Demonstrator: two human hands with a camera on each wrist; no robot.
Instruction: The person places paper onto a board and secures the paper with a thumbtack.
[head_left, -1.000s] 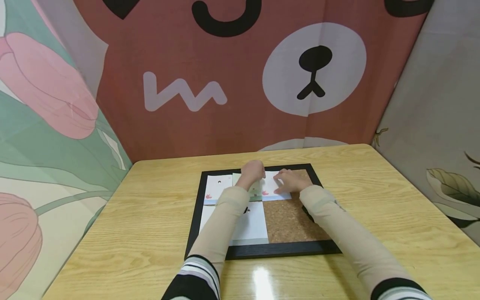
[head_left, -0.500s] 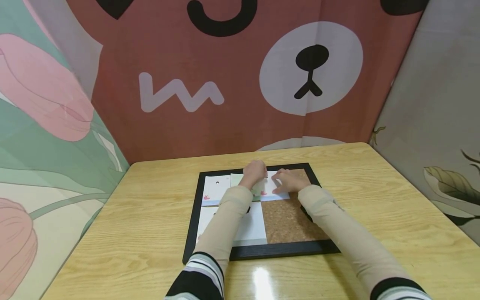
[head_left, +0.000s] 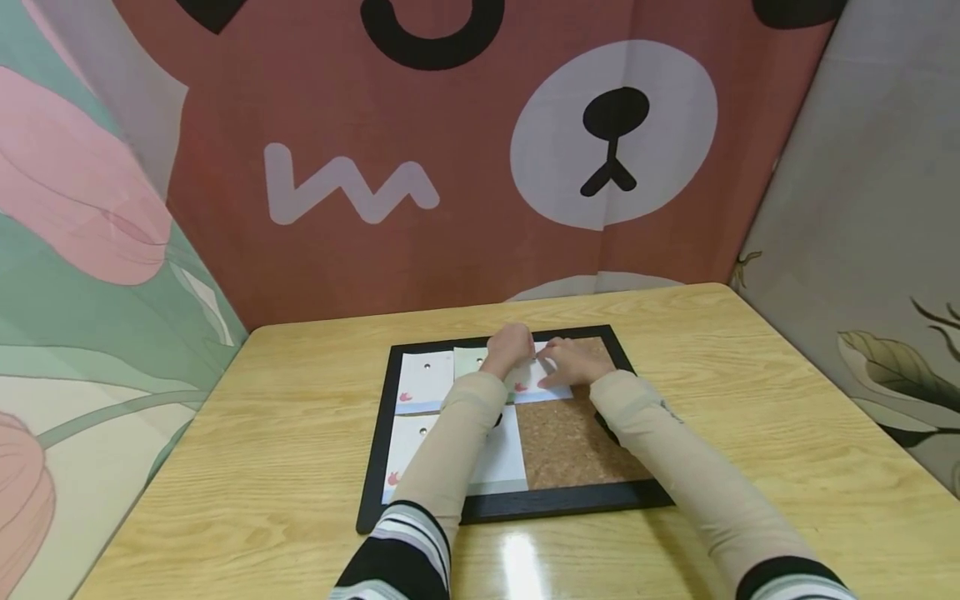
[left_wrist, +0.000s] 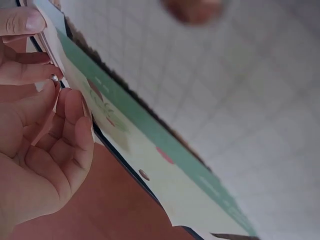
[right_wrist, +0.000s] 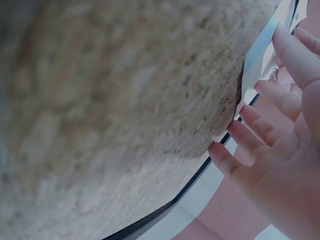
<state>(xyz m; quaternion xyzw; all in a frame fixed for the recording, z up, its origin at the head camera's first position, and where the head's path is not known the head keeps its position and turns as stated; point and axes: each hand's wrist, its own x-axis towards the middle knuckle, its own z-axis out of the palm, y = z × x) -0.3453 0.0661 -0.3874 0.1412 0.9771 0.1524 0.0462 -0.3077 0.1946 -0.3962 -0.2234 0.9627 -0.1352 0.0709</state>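
At the far edge of a black-framed cork board, my left hand pinches a small silver thumbtack at the top of a white sheet with a pink print. My right hand rests on the same sheet, its fingers spread and fairly straight. In the right wrist view, the thumb lies on the paper and other fingertips touch the board's edge. Left of this sheet is a green sheet, partly covered by my left hand. Whether the tack's point is in the cork cannot be seen.
More white sheets lie on the board: one at the upper left with a tack, others along the lower left, partly behind my left sleeve. The board lies on a wooden table. A patterned cloth hangs behind it.
My left hand has shifted slightly right over the white sheet, closer to my right hand. My right hand keeps its place on the sheet. The head view has turned a little.
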